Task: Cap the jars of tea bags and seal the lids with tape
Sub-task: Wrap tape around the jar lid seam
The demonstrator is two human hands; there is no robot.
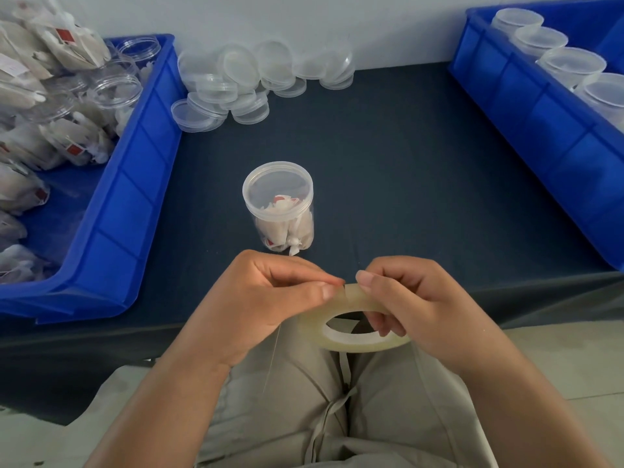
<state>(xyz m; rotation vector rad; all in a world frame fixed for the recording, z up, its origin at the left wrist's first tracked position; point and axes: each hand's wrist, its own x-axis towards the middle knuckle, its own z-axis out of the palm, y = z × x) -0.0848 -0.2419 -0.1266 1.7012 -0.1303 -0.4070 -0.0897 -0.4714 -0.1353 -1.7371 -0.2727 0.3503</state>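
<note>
A clear jar of tea bags stands upright in the middle of the dark table, with a clear lid on top. Just in front of it, over my lap, my right hand grips a roll of clear tape, thumb on the roll's top edge. My left hand pinches the free end of the tape right beside that thumb. A thin strip of tape hangs down from my left hand.
A blue bin at the left holds open jars and loose tea bags. A heap of clear lids lies at the back of the table. A second blue bin at the right holds capped jars.
</note>
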